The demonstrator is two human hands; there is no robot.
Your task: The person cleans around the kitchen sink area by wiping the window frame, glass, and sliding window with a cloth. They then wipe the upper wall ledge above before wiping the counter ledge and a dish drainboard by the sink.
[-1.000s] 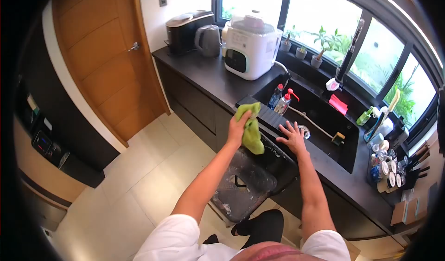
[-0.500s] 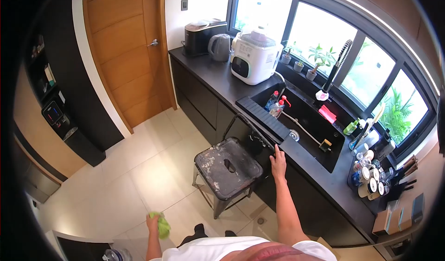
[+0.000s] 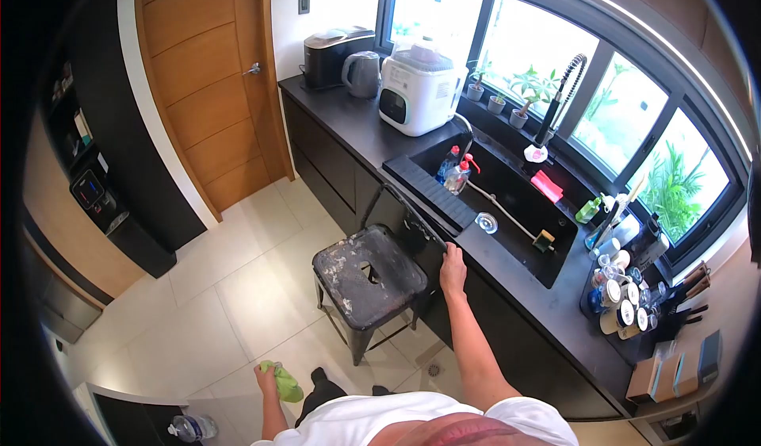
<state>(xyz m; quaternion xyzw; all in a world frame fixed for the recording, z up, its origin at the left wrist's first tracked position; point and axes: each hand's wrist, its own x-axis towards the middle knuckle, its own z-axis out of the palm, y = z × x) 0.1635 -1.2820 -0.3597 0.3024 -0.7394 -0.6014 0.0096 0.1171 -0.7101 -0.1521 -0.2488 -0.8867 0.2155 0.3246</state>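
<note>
A black metal chair with a worn, paint-flecked seat and a hole in its middle stands on the floor in front of me. Its low backrest is up against the counter side. My right hand is closed around the right end of that backrest, beside the counter edge; its fingertips are partly hidden. Low on the left, my left hand grips a bunched green cloth, which hangs apart from the chair.
Along the dark counter lie a black sink with bottles, a white appliance, a grey kettle and a rack of cups. A plastic bottle is at lower left. A wooden door stands beyond.
My right hand has gone from an extended finger at the backrest to a closed hold on its end. The view has shifted slightly; the green cloth stays in my left hand.
</note>
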